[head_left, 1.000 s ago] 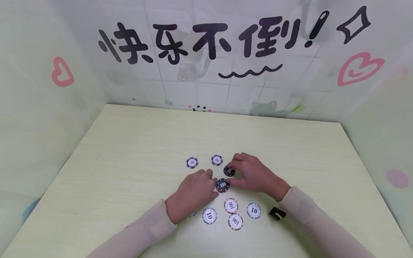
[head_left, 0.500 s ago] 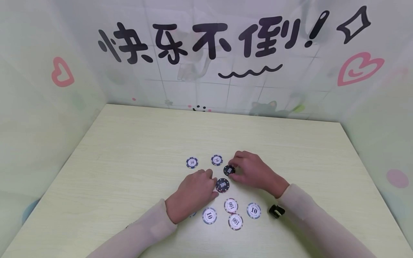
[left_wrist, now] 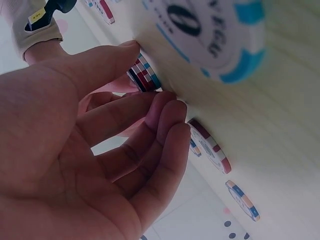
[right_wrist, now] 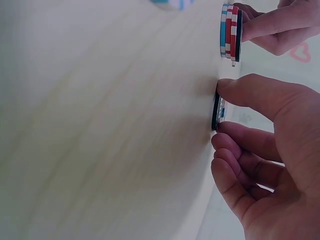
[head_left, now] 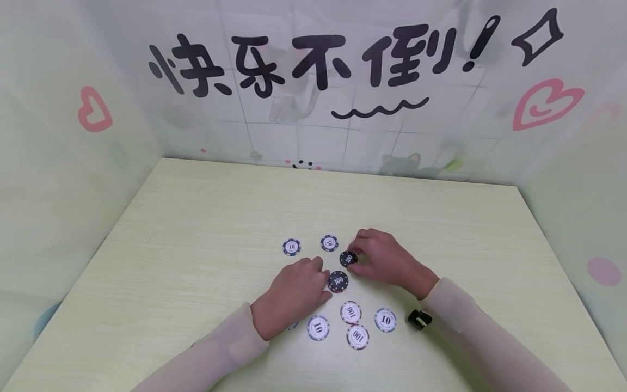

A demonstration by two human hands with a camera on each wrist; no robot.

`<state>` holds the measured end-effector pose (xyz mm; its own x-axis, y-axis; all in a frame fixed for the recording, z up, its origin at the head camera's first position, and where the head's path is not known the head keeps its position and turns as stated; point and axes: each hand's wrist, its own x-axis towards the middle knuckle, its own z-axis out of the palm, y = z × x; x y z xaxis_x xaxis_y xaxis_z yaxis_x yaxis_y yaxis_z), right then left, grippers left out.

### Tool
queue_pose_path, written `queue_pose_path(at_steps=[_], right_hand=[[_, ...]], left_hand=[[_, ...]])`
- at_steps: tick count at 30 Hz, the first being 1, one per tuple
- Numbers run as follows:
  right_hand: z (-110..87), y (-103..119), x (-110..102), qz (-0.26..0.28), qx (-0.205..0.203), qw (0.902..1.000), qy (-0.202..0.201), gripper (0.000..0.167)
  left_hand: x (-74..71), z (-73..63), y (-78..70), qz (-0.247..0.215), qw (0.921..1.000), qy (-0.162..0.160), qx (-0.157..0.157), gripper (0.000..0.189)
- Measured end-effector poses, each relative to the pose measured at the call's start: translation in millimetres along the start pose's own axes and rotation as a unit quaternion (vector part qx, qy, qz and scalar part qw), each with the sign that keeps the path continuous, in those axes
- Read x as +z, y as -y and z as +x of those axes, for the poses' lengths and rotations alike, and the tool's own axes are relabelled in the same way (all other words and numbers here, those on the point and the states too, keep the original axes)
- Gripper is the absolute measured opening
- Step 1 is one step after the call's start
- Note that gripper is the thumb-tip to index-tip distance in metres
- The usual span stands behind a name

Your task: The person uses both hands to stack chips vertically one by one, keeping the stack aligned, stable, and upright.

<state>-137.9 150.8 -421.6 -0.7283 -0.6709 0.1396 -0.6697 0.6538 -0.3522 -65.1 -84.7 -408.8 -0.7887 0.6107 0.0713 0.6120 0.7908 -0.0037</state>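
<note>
Slightly left of a short stack of poker chips point(head_left: 338, 281), my left hand point(head_left: 294, 296) has its thumb and index finger at the stack's edges. A black 100 chip tops the stack, and its red and blue layers show in the right wrist view point(right_wrist: 231, 32). My right hand point(head_left: 384, 261) pinches a single black 100 poker chip point(head_left: 348, 259) by its edges between thumb and index finger. That chip lies at the table surface, just behind the stack. A red-edged chip point(left_wrist: 212, 147) near my left fingertips is hidden in the head view.
Two blue-rimmed 10 chips point(head_left: 291, 247) lie farther back. Nearer the front are two 100 chips point(head_left: 351, 312) touching, plus 10 chips point(head_left: 318, 328) either side. Another chip point(head_left: 293, 326) is mostly under my left wrist. A black device point(head_left: 420, 320) sits at my right cuff.
My right thumb has moved off the stack's right edge to the single black chip, and the right hand has shifted slightly away from me. The left hand and the chips stay put.
</note>
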Motion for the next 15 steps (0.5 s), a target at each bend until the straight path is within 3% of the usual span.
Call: queue_pose_path(at_steps=[15], right_hand=[[-0.9, -0.7, 1.1, 0.000, -0.003, 1.0000, -0.007, 0.023]], left_hand=[[-0.3, 0.5, 0.6, 0.000, 1.0000, 0.004, 0.003, 0.034]])
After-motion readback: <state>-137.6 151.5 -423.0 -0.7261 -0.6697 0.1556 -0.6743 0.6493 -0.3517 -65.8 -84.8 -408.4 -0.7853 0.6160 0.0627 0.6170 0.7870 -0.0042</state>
